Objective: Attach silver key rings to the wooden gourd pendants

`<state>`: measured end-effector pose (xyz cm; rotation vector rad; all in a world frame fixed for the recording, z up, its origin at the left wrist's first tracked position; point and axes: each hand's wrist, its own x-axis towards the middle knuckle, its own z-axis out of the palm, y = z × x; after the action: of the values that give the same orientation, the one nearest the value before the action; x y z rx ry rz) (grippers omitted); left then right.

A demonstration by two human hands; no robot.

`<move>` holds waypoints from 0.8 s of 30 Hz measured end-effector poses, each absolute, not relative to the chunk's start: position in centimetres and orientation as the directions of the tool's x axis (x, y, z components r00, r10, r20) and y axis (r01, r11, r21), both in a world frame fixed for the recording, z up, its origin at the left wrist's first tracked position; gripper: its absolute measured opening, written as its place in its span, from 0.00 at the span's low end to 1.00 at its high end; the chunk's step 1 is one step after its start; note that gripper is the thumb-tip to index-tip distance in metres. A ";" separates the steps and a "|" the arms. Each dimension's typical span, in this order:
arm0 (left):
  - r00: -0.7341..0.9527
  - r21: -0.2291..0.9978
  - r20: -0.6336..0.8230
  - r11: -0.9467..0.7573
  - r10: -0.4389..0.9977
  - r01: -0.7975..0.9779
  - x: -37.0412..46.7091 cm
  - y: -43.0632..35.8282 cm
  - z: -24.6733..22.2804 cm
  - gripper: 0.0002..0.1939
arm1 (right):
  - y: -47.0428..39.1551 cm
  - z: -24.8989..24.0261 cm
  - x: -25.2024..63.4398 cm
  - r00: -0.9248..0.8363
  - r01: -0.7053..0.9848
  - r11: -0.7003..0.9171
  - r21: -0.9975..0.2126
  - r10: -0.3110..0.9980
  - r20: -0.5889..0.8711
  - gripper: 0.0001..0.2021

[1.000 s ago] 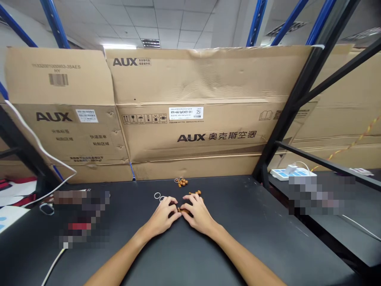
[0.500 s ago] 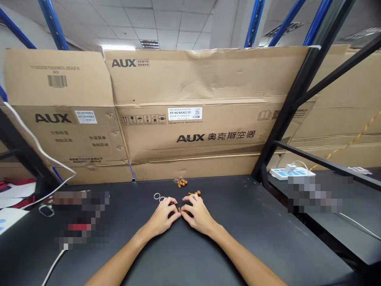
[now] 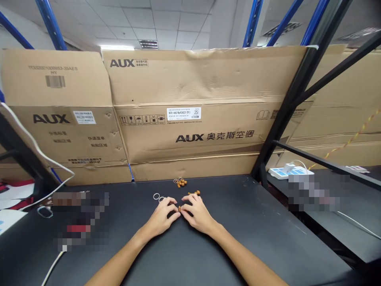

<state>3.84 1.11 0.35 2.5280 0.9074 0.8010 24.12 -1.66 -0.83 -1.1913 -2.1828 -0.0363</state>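
Note:
Between the fingertips of my left hand and my right hand is a small brown beaded piece, pinched from both sides just above the black table. Beyond my right hand's fingers lies an orange-brown wooden bead, partly hidden by them. A cluster of similar beads with a thin ring rests farther back, near the cardboard. Left of my left hand a pale ring lies flat, and a second ring is partly covered by its fingers.
Cardboard boxes stand along the back edge of the black table. A blurred-out object with a cable lies at left. Black shelf posts rise at right, with a white power strip beyond them.
The camera view has shifted very slightly. My right fingertips have moved a little around the small beaded piece, and more of it shows between my hands.

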 end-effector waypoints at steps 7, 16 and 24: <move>0.667 0.463 0.398 -0.765 0.630 0.448 3.7 1.2 0.5 0.09 | -1.5 -0.7 24.1 -0.304 0.822 0.502 -0.268 0.785 0.540 0.07; 0.669 0.457 0.395 -0.767 0.629 0.451 3.8 0.9 0.8 0.09 | -1.8 -0.8 23.9 -0.340 0.785 0.551 -0.284 0.765 0.546 0.08; 0.653 0.381 0.405 -0.767 0.640 0.516 3.8 1.3 0.2 0.09 | -0.9 -0.6 25.3 -0.203 0.859 0.419 -0.295 0.808 0.553 0.08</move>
<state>3.77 1.35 0.20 2.6398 0.9392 0.7783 25.27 -0.93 -0.59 -1.4063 -2.0260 -0.1011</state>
